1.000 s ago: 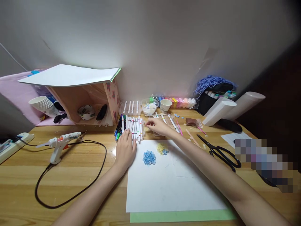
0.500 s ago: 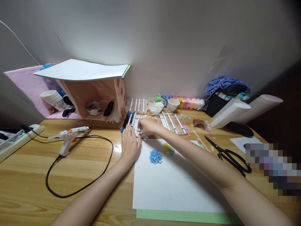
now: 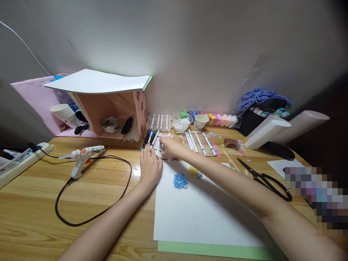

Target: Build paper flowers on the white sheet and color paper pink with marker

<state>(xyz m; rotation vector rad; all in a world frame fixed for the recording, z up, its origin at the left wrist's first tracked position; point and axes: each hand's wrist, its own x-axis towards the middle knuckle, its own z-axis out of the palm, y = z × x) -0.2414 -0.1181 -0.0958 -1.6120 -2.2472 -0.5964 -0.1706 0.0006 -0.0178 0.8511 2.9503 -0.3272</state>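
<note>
My left hand lies at the left edge of the white paper, its fingertips against the near end of a row of markers. The fingers are stretched out. Reaching across from the right, my right hand has its fingers curled down among the white markers; what they grip is too small to make out. On the white paper are a blue heap of shreds and a smaller yellow one, partly behind my right forearm. A second tray of markers lies to the right.
A glue gun with a looped cable is on the left, before a pink box. Black scissors lie right of the paper. A paper cup, a bowl and white rolls stand at the back.
The view has shifted slightly. My right hand has moved a little among the markers, and some markers on the left now lie at a different slant. My left hand stays almost in place.
</note>
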